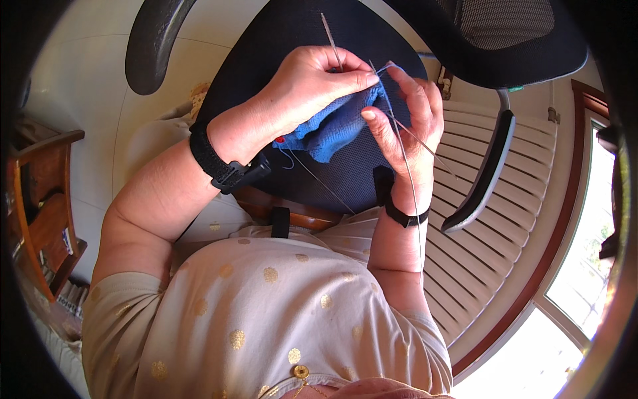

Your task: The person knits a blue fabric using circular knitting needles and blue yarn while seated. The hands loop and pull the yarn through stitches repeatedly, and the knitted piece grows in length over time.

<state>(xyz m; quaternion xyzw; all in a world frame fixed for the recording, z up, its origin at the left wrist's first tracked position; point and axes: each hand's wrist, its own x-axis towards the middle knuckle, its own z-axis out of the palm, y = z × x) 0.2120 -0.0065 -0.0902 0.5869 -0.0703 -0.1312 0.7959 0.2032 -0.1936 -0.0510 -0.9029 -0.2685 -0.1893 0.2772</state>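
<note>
My left hand (331, 75) pinches the top edge of a blue knitted piece (344, 124) between thumb and fingers. A thin metal knitting needle (326, 30) sticks up from behind that hand. Blue yarn (388, 66) runs from the work over the raised index finger of my right hand (416, 107), whose thumb stands apart. A second needle (431, 149) crosses the right palm, and another (324, 184) slants down below the piece. A long thin line (411, 184) passes over my right wrist; needle or yarn, I cannot tell. A small red item (280, 140) sits at the knitting's left edge.
A black office chair seat (299, 192) lies beneath the work. Its armrests (152, 55) (481, 174) stand to either side, with a mesh backrest (508, 25) at upper right. A white slatted radiator (478, 259) is on the right, near a window (573, 269). A wooden shelf unit (50, 199) stands left.
</note>
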